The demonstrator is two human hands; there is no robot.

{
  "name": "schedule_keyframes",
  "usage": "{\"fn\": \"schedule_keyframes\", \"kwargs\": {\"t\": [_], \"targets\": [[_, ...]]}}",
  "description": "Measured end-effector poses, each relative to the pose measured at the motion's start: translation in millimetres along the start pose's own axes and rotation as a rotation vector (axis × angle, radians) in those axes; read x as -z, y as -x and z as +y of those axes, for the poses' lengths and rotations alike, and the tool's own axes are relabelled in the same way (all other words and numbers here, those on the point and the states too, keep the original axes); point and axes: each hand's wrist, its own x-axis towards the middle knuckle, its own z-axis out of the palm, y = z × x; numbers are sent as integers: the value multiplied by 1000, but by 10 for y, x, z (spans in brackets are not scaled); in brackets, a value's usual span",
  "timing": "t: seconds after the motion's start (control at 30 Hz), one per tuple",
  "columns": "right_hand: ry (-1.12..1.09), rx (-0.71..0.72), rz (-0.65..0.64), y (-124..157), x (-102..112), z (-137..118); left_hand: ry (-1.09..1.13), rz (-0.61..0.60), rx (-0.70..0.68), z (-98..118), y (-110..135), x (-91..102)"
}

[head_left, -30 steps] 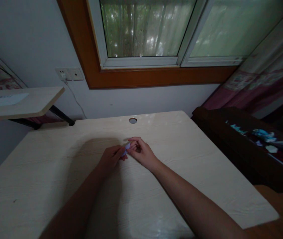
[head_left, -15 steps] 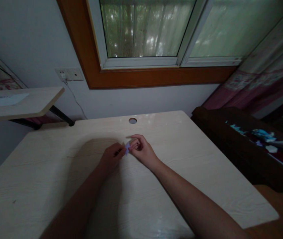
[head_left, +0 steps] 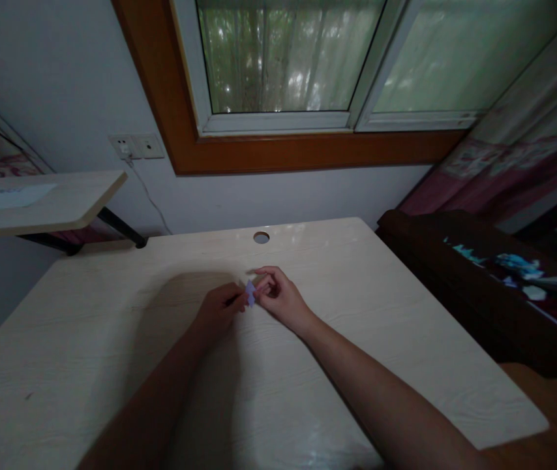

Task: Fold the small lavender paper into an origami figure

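A small piece of folded purple paper [head_left: 250,294] is between my two hands, above the middle of the desk. My left hand [head_left: 220,307] pinches its left side between thumb and fingers. My right hand [head_left: 281,294] is on the other side, with thumb and fingertips closed at the paper's right edge and the index finger held out above. The fingers cover part of the paper, so its full shape is hidden.
The pale wooden desk [head_left: 317,274] has a round cable hole [head_left: 261,238] near its back edge. A raised shelf [head_left: 87,202] with a paper sheet [head_left: 12,197] stands at the left. Beyond the desk's right edge is a dark brown piece of furniture [head_left: 445,287] with blue items.
Slightly more of the purple paper shows between the fingers, and its angle has shifted a little. Both hands have stayed almost in the same place.
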Motion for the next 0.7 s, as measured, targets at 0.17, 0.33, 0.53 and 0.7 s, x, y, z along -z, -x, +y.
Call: {"fn": "schedule_keyframes", "kwargs": {"t": [0.17,0.33,0.53,0.7], "targets": [[-60,-30,25,-18,-7,-38,34,6,22,7,-2,12],[-153,-68,57,-45,18,-63,101,33,74,-24,-10,13],[-197,-72,48,-52,33,-95,109,54,98,-23,-17,19],[-113,-99,-12,-35,33,-94,52,10,50,-32,-12,-3]]}}
